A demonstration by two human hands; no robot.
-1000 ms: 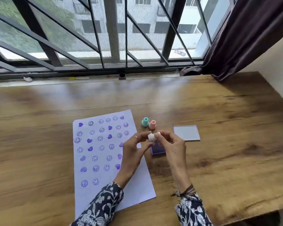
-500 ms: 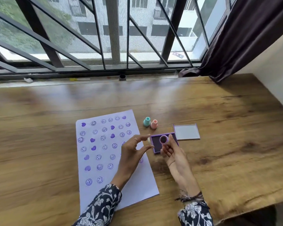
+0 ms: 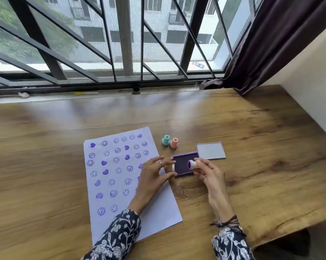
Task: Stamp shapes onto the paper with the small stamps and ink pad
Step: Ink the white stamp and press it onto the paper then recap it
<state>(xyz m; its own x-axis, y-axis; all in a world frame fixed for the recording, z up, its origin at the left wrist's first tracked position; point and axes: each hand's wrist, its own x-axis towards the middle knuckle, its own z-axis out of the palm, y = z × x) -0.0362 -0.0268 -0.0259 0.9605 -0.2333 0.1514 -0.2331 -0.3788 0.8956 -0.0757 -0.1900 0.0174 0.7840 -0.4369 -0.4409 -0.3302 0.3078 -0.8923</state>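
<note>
A white paper lies on the wooden table, covered with several purple smiley and heart prints. My right hand pinches a small white stamp on its side, its purple face turned left, just above the open purple ink pad. My left hand rests over the paper's right edge. Between its thumb and forefinger it holds a small white cap at the pad's left edge. A teal stamp and a pink stamp stand upright behind the pad.
The ink pad's lid lies open-side up to the right of the pad. A barred window runs along the table's far edge, with a dark curtain at the right. The table's front edge cuts in near my right sleeve.
A second ago both hands pinched the capped white stamp together. The cap has come off into my left hand, and my right hand has turned the stamp so its purple face shows.
</note>
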